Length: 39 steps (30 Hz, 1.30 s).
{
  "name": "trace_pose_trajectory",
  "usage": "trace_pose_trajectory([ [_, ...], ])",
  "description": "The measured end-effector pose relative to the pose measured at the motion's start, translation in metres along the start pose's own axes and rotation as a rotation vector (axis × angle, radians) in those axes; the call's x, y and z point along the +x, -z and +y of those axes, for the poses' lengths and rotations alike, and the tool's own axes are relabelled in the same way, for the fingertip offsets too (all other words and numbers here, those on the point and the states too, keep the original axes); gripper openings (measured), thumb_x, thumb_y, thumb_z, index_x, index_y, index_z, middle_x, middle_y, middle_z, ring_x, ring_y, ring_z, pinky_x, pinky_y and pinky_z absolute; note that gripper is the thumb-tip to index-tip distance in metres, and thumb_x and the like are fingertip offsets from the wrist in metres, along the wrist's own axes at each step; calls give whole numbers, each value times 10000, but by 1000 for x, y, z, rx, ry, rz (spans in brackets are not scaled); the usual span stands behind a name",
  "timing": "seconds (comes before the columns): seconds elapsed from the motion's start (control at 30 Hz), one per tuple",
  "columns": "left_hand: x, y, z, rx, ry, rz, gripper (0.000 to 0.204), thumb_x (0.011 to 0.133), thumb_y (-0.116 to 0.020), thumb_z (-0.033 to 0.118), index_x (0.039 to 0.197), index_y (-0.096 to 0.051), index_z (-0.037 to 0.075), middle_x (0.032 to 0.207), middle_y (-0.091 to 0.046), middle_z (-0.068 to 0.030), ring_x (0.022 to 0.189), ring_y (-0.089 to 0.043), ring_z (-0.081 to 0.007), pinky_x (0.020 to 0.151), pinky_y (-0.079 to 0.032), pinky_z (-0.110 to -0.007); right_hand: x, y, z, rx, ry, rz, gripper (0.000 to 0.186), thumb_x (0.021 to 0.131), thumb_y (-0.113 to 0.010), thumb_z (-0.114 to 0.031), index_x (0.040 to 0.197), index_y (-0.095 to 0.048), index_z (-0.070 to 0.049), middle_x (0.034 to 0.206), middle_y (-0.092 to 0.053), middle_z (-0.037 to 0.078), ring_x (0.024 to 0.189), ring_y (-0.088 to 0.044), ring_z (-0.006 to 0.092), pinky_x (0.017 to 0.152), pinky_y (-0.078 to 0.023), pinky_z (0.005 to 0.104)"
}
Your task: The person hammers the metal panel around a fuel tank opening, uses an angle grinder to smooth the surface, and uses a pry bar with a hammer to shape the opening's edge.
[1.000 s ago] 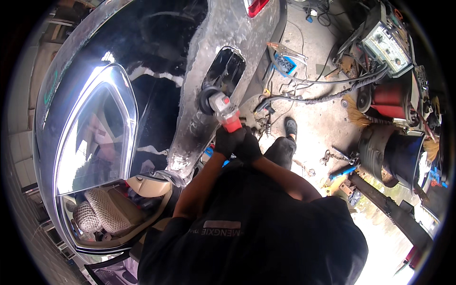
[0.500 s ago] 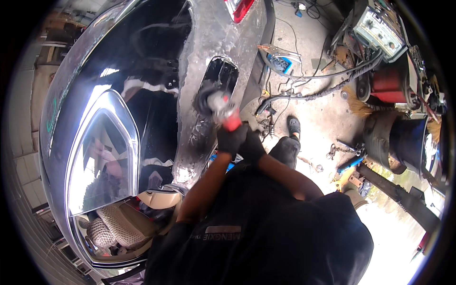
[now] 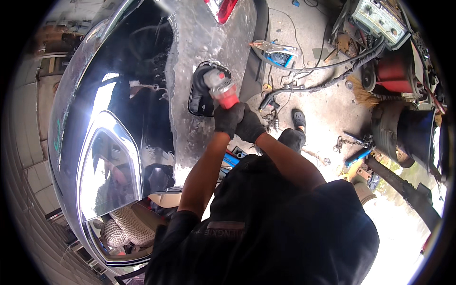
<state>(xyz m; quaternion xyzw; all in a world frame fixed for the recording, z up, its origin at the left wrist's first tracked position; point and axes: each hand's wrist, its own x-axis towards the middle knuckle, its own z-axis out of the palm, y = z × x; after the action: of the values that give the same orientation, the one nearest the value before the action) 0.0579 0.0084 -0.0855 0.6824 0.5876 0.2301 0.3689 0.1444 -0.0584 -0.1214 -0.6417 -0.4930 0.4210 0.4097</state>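
Note:
A red and grey angle grinder [image 3: 225, 95] is held over the bare grey metal panel [image 3: 183, 137] of a dark car. Its head and dark disc lie across the black-edged fuel filler recess [image 3: 202, 105]; whether the disc touches the metal I cannot tell. My left hand [image 3: 228, 120], in a dark glove, is closed round the grinder's red body. Close beside it, my right hand [image 3: 250, 125], gloved too, wraps the rear end of the tool, which is mostly hidden by the fingers.
Glossy black paint borders the bare metal, with a red tail light [image 3: 223, 10] beyond. On the floor to the right lie locking pliers [image 3: 273, 46], a blue tray [image 3: 280, 59] and a thick cable [image 3: 327, 85]. A control box [image 3: 382, 21] and a red cable reel [image 3: 393, 78] stand farther right.
The grinder has shifted up along the panel, from the recess's near edge to across the recess, both hands moving with it. The whole view has also shifted slightly.

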Motion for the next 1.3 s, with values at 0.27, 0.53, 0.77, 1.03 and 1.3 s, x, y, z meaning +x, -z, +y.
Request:
trace_pose_trajectory([
  [0.27,-18,4,-58,826,-363,-110,307,819,-724,340,928,-655,62,765,-680,-141,710,-692,-319,652,-536,-443,-13,10,2,-155,379,-69,529,802,-717,-368,1184,-572,-31,1085,-613,257,955,-643,416,810,-534,481],
  [0.53,-81,-5,-31,56,-203,250,390,866,-716,359,1081,-660,38,878,-704,-123,842,-692,-265,788,-529,-377,-53,-35,50,-202,350,-126,530,862,-647,-323,1263,-511,-4,1075,-604,256,913,-665,390,779,-540,504],
  [0.77,-13,-13,-53,367,185,1,437,849,-709,347,1130,-645,19,1081,-669,-114,1019,-651,-229,861,-510,-419,-4,-37,38,-127,422,108,252,830,-625,-233,985,-607,-36,919,-622,180,907,-597,378,776,-487,484],
  [1.03,-11,17,31,659,261,-228,403,816,-735,425,907,-689,36,855,-682,-116,900,-659,-215,796,-487,-441,-1,-37,41,60,383,57,273,824,-648,-257,1009,-653,-56,911,-661,198,866,-640,388,757,-504,499],
  [1.3,-75,-1,-21,215,-281,100,285,872,-704,239,1078,-672,45,1035,-684,-97,1003,-643,-276,904,-495,-416,-52,-63,67,14,412,14,473,879,-617,-306,1229,-535,2,1034,-640,213,896,-666,392,834,-531,490],
])
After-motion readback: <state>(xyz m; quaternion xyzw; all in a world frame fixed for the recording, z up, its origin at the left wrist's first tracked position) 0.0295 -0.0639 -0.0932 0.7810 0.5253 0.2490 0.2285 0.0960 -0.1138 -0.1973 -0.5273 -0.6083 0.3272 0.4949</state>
